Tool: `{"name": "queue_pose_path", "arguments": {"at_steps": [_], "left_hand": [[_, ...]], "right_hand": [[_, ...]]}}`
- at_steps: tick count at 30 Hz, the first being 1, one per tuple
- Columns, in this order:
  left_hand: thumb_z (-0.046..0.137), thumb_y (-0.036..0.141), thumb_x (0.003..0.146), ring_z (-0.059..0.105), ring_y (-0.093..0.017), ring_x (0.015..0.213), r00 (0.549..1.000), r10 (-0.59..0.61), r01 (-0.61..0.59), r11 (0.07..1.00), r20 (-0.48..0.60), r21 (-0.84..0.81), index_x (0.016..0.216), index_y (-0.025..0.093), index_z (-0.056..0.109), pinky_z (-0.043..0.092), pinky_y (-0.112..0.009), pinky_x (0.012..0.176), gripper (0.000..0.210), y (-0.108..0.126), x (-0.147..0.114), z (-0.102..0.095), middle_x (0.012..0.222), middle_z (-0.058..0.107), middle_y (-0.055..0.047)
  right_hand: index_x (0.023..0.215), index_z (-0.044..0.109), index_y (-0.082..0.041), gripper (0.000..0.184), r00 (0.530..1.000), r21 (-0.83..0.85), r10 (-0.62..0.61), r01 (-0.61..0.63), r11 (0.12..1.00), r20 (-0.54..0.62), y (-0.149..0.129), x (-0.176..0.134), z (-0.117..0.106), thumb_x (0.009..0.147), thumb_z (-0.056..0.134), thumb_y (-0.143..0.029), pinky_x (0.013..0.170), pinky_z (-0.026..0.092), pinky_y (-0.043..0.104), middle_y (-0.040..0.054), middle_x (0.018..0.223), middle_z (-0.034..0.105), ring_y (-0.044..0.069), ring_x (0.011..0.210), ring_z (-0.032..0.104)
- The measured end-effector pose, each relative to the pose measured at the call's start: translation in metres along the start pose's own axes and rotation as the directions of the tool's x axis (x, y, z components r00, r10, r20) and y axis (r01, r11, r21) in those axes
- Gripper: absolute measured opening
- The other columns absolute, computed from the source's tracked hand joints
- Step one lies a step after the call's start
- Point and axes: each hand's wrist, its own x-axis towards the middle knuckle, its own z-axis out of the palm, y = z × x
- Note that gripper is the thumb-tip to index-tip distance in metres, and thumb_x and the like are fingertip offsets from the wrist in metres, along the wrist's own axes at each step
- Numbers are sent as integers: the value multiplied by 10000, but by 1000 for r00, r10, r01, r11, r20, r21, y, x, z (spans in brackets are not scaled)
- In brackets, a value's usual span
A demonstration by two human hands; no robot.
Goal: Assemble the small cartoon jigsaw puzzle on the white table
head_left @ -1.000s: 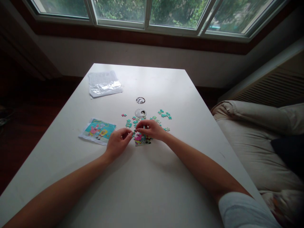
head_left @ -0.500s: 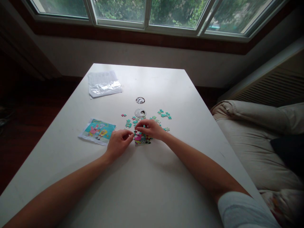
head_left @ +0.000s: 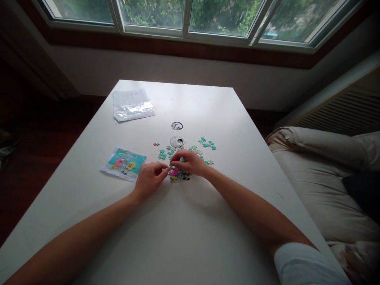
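A partly joined jigsaw puzzle (head_left: 179,176), with pink and yellow cartoon figures along its lower part, lies on the white table. At its left edge is my left hand (head_left: 151,176), thumb and index finger pinched together; whatever is between them is too small to make out. My right hand (head_left: 190,161) reaches over the puzzle's top and covers part of it. Its fingers are closed on a small jigsaw piece at the upper left corner, mostly hidden by the fingertips. Loose green jigsaw pieces (head_left: 162,154) lie just beyond the hands.
Left of my hands lies a picture bag (head_left: 124,164) printed with the cartoon figures. More green pieces (head_left: 207,143) are scattered to the right, and one pink piece (head_left: 156,144) sits apart. Two round table inserts (head_left: 177,141) are behind; a plastic packet (head_left: 133,106) rests far left.
The whole view has shifted slightly, with the scene moving a little to the right. Both hands stay at the puzzle's left side, with only small finger movement.
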Motion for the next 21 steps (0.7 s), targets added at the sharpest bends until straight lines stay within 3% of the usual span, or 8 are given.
{"name": "queue_pose_path", "arguments": {"at_steps": [11,17,21], "left_hand": [[598,381,930,553,-138,636,1000,4,-6,996,27,92,823,227,754,355,-273,656,244,3,2,-3,667,658,19],[606,326,916,579,-180,745,995,57,-76,961,77,265,817,240,693,328,-336,778,157,9,-1,-5,707,656,16],[616,342,910,595,-201,804,988,93,-130,929,123,345,862,236,648,327,-356,810,120,10,-4,-1,797,678,-1]], "right_hand": [[836,740,-196,136,999,-143,-32,30,989,-14,1,2,0,905,690,-302,883,439,337,39,852,685,189,902,596],[839,737,-208,115,995,-230,-25,3,973,-92,9,2,-3,908,692,-290,985,401,388,58,1023,684,216,1039,567],[847,743,-220,101,998,-307,-25,7,952,-56,14,2,0,909,697,-286,1002,385,403,55,1060,684,220,1062,556]]}}
